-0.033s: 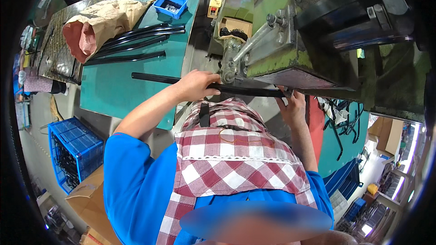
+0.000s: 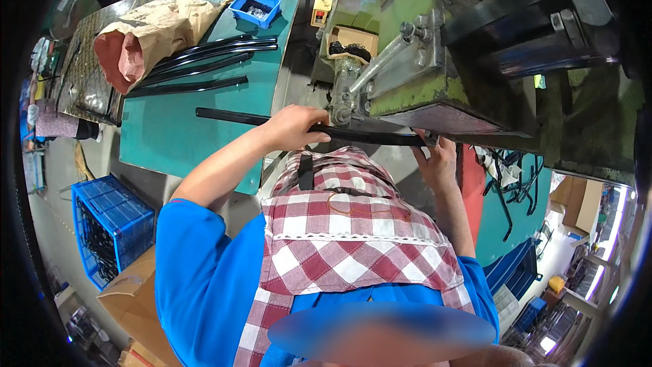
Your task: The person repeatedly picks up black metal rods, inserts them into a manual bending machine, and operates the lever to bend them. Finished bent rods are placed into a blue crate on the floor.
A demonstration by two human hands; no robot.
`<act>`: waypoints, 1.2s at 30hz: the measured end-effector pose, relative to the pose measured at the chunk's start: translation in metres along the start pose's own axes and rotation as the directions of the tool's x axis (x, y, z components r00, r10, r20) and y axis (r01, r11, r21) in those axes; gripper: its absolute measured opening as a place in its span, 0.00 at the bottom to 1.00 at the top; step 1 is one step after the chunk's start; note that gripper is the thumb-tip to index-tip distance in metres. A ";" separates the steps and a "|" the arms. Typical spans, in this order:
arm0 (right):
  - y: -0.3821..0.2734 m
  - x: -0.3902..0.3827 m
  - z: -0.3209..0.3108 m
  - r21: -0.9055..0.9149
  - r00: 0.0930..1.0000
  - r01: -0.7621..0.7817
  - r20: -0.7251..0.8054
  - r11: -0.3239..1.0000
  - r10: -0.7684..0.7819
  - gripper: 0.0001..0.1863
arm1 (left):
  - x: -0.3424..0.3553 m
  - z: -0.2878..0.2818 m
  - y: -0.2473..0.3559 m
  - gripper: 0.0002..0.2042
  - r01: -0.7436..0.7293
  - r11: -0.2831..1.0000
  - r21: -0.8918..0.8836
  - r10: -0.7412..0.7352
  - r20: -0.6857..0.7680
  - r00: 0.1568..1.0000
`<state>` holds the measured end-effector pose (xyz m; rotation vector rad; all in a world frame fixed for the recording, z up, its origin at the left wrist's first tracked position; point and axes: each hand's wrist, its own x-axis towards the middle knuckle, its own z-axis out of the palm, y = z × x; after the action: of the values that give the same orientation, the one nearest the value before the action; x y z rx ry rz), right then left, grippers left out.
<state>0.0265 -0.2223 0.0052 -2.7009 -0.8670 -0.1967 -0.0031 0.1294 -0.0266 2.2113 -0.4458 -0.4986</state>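
A long black tube (image 2: pixel 360 135) lies crosswise in front of me, beneath the green machine (image 2: pixel 468 95) with its spring and bolted linkage. My left hand (image 2: pixel 302 126) is closed round the tube left of the linkage, and the tube's free end sticks out leftward over the green table (image 2: pixel 170 132). My right hand (image 2: pixel 438 160) holds the tube's right end at the machine's lower edge; its fingertips are partly hidden there. Several loose black tubes (image 2: pixel 197 61) lie on the table beside an open paper sack (image 2: pixel 156 34).
A blue tray of small parts (image 2: pixel 253 9) and a cardboard box (image 2: pixel 351 42) sit ahead. Blue crates stand low left (image 2: pixel 115 211) and low right (image 2: pixel 509 265). Bent black tubes (image 2: pixel 509 190) lie on the right table. A person's patterned clothing (image 2: pixel 58 122) shows at far left.
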 end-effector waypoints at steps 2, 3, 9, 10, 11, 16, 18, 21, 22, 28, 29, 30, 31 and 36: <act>-0.004 0.001 0.000 0.027 1.000 0.004 -0.001 1.000 -0.004 0.16 | 0.003 -0.001 -0.006 0.13 0.079 0.991 -0.112 -0.071 0.075 0.995; -0.005 0.001 0.000 0.040 1.000 0.004 -0.002 0.999 -0.004 0.15 | 0.006 -0.004 -0.012 0.14 0.086 0.979 -0.183 -0.059 0.147 0.987; 0.002 -0.012 0.005 0.084 0.993 -0.114 0.046 0.990 0.110 0.15 | 0.010 -0.007 -0.025 0.16 -0.035 0.987 -0.159 0.052 0.105 0.993; 0.002 -0.014 0.005 0.100 0.991 -0.119 0.072 0.988 0.112 0.13 | 0.010 -0.012 -0.019 0.16 -0.096 0.987 -0.127 0.106 0.078 0.991; 0.003 -0.016 0.003 0.117 0.989 -0.124 0.097 0.985 0.113 0.12 | 0.010 -0.016 -0.014 0.16 -0.156 0.983 -0.093 0.162 0.052 0.985; 0.004 -0.024 0.000 0.304 0.895 -0.436 0.244 0.847 0.373 0.13 | 0.026 -0.020 0.001 0.17 -0.165 0.980 0.113 0.168 -0.019 0.986; 0.004 -0.024 0.003 0.450 0.885 -0.460 0.167 0.765 0.434 0.12 | 0.034 -0.026 0.011 0.16 -0.092 0.991 0.098 0.094 -0.018 0.995; 0.016 -0.028 0.007 0.551 0.846 -0.484 0.096 0.680 0.525 0.12 | 0.055 -0.026 0.000 0.15 -0.117 0.989 -0.088 0.113 -0.045 0.993; 0.015 -0.026 0.007 0.592 0.846 -0.466 0.080 0.658 0.527 0.12 | 0.062 -0.027 -0.002 0.14 -0.146 0.970 -0.193 0.143 -0.029 0.989; 0.041 -0.020 0.031 0.747 0.806 -0.423 0.053 0.512 0.589 0.08 | 0.090 -0.036 -0.008 0.13 -0.012 0.978 -0.208 0.033 0.098 0.995; 0.042 -0.017 0.033 0.785 0.796 -0.405 0.050 0.469 0.604 0.08 | 0.090 -0.038 -0.004 0.13 0.090 0.942 -0.324 -0.036 0.169 0.985; 0.040 -0.016 0.035 0.786 0.763 -0.441 0.074 0.433 0.643 0.08 | 0.095 -0.033 -0.009 0.12 0.094 0.940 -0.328 -0.035 0.183 0.982; 0.043 -0.016 0.037 0.788 0.756 -0.455 0.096 0.415 0.648 0.09 | 0.098 -0.028 -0.013 0.12 0.102 0.937 -0.334 -0.037 0.194 0.980; 0.053 -0.023 0.036 0.761 0.744 -0.511 0.158 0.400 0.649 0.10 | 0.090 -0.016 -0.017 0.11 0.029 0.971 -0.237 -0.015 0.059 0.998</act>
<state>0.0408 -0.2644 -0.0470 -1.9218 0.1394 0.1063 0.0848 0.1076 -0.0490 1.9774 -0.3712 -0.5964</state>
